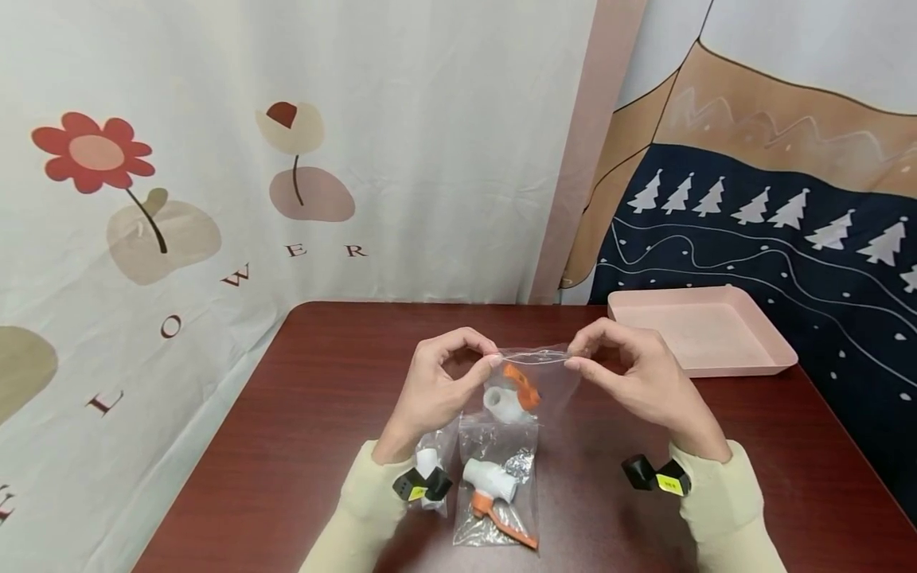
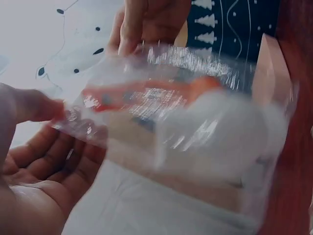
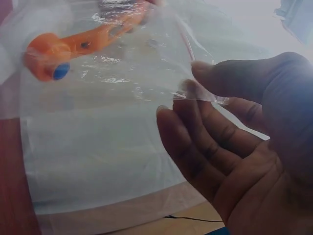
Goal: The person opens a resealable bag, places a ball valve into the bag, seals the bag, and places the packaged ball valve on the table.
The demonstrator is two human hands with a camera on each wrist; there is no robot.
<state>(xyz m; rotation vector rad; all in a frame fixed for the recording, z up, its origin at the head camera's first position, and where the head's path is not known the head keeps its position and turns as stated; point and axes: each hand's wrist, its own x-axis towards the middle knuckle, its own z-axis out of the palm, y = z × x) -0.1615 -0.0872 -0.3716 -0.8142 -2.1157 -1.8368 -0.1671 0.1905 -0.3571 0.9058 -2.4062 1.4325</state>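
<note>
My left hand (image 1: 438, 383) and right hand (image 1: 642, 376) pinch the two top corners of a clear zip bag (image 1: 561, 391), holding it up over the table. Inside it are a white tubular piece (image 1: 504, 404) and an orange handle (image 1: 528, 391). In the right wrist view a blue spot (image 3: 61, 71) shows on the round end of the orange handle. The left wrist view blurs the white piece (image 2: 215, 132). Just below the raised bag lies another zip bag (image 1: 469, 521) with a white tubular piece (image 1: 490, 480) and orange handle (image 1: 510, 532). A third bag is partly hidden by my left wrist.
A shallow pink tray (image 1: 698, 322) stands at the back right of the dark red-brown table (image 1: 322, 382). Printed curtains (image 1: 444, 159) hang right behind the table's far edge and along its sides.
</note>
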